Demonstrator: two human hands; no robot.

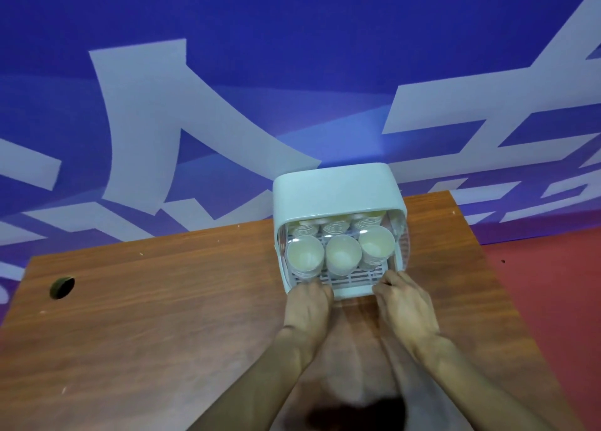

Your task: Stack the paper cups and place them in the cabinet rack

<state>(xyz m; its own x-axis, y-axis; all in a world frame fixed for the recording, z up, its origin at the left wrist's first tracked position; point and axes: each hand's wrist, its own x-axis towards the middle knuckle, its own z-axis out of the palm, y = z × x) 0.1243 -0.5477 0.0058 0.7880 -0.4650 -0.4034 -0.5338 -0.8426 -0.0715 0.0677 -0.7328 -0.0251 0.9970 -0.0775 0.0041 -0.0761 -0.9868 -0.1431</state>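
Paper cups [343, 255] stand nested in stacks on the slatted rack [351, 279] inside the white cabinet [335, 190], right of centre in the frame. We count three stacks along the front row, mouths tilted toward the camera. At least three more stand behind them, partly hidden under the cabinet's roof. We find no loose cup on the wooden table [162, 316]. Stacking and loading therefore appear complete, as far as this view shows.

The left hand [309, 297] and the right hand [405, 303] sit at the rack's front edge, one toward each corner. Their fingers curl onto the lip and grip it; the fingertips themselves are hidden. The rack's front edge appears to project slightly beyond the cabinet's opening. We judge the remaining work to be seating the rack fully inside and letting go. Whether a door needs closing, we cannot tell.
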